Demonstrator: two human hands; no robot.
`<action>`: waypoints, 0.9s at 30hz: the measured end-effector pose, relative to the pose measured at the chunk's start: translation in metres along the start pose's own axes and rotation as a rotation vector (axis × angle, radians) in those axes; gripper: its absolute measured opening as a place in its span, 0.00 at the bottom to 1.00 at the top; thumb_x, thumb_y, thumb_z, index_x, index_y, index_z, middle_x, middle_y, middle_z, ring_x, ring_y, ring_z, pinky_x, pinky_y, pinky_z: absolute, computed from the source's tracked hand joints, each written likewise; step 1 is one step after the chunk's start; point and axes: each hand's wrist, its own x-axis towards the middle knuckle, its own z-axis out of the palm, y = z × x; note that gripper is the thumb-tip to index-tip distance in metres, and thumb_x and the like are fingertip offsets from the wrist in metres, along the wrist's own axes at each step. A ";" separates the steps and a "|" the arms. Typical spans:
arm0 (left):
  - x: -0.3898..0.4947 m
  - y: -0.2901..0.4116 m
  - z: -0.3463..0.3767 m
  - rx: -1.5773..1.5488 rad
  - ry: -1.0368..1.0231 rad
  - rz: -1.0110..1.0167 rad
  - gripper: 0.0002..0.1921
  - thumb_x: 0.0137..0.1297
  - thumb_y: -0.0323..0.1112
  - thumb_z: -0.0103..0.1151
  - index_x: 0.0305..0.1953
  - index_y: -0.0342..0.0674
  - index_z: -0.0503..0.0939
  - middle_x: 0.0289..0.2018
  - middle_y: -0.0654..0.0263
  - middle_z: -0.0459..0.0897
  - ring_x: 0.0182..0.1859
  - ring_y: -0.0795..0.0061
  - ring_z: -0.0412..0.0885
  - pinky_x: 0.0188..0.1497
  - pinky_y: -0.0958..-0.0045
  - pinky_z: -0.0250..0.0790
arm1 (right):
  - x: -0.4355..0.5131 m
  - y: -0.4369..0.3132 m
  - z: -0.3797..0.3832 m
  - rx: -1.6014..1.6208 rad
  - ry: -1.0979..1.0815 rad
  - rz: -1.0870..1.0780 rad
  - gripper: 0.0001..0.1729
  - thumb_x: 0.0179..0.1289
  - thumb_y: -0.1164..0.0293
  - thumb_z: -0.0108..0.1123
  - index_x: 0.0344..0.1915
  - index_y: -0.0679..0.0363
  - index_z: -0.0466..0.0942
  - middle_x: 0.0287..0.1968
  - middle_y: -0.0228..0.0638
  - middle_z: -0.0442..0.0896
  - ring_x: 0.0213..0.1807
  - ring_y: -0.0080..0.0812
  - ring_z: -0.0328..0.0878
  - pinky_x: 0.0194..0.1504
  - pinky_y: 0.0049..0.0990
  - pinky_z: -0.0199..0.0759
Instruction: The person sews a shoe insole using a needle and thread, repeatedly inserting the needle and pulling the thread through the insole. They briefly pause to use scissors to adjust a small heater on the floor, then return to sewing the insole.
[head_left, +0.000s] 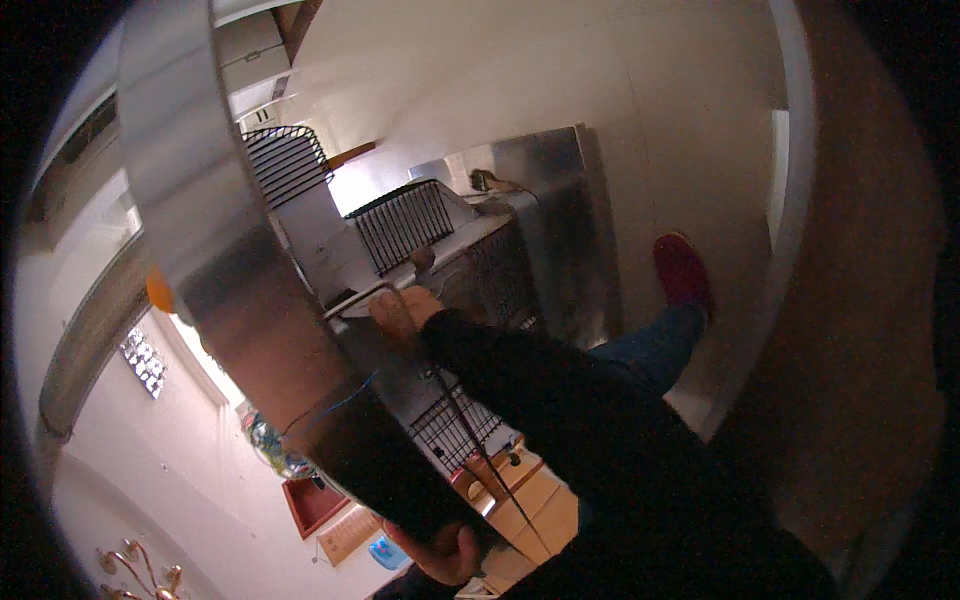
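Observation:
A long brushed stainless steel panel (247, 285) runs diagonally from the top left to the lower middle. My left hand (442, 553), low in the picture, has its fingers curled at the panel's lower end; what lies inside the grip is partly hidden. My right hand (405, 316), in a dark sleeve, is at a thin bent metal bar (358, 300) beside the panel's right edge. Its fingers are blurred, so its hold on the bar is unclear. Black wire racks (405, 223) are just beyond this hand, and another wire rack (457, 427) lies below it.
A shiny metal surface (562, 225) stands beyond the racks. A red shoe (681, 270) and a jeans leg are on the pale floor (697, 135). Cardboard (551, 499) lies near the bottom. At lower left are a red tray-like object (311, 506) and a brass light fixture (146, 574).

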 end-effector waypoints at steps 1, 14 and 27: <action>0.001 0.000 0.000 0.007 -0.014 0.032 0.41 0.51 0.31 0.51 0.66 0.38 0.41 0.66 0.43 0.37 0.68 0.48 0.40 0.67 0.52 0.30 | -0.006 0.001 -0.005 -0.029 -0.044 0.036 0.14 0.53 0.70 0.52 0.41 0.63 0.72 0.31 0.43 0.78 0.33 0.44 0.78 0.30 0.37 0.72; 0.047 0.016 -0.004 0.063 -0.042 0.252 0.37 0.49 0.28 0.56 0.63 0.33 0.53 0.64 0.42 0.47 0.65 0.41 0.48 0.65 0.52 0.43 | -0.163 -0.031 -0.093 -0.135 0.530 0.475 0.12 0.62 0.68 0.49 0.41 0.61 0.74 0.35 0.41 0.78 0.34 0.39 0.75 0.37 0.34 0.69; -0.101 -0.015 -0.061 -0.452 0.552 0.587 0.08 0.47 0.31 0.59 0.32 0.43 0.75 0.25 0.69 0.70 0.28 0.70 0.71 0.29 0.72 0.68 | -0.218 -0.293 -0.084 -0.407 0.163 -0.054 0.09 0.60 0.69 0.52 0.36 0.63 0.76 0.29 0.31 0.73 0.25 0.19 0.67 0.27 0.20 0.62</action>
